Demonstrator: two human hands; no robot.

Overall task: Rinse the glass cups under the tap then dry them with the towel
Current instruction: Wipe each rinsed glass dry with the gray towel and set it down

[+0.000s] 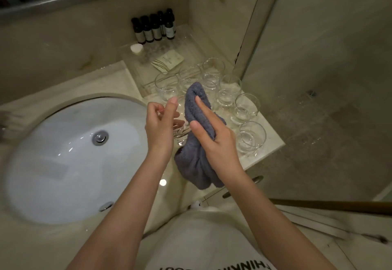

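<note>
My left hand (163, 121) holds one glass cup (181, 134) between the two hands, fingers curled round its far side, over the counter (263, 153) just right of the basin (70, 159). My right hand (214, 136) grips the grey towel (197, 121), thumb and forefinger pressing it against the cup; the rest of the cloth hangs down below the wrist toward the counter's front edge. How far the towel reaches inside the cup I cannot tell; the hands and cloth cover most of it.

The other glass cups (247, 108) stand upright in a cluster on the counter's right end, some near the right edge and one close to the front right corner. A clear tray (184, 36) sits at the back corner carrying small dark bottles (153, 28) and a card packet (167, 62).

Judgement: drying of this cup is in hand; the rinse step appears done for it.

Risks noted:
- The cup looks wet and my left grip is light. A twist of the towel could turn it out of the fingers onto the stone.
- The hanging cloth could sweep the nearest standing cups.
- The cup by the front right corner has little margin; a nudge from my right forearm would send it off.
- Setting this cup down needs a gap; the cluster is tight, so glass may knock glass.
</note>
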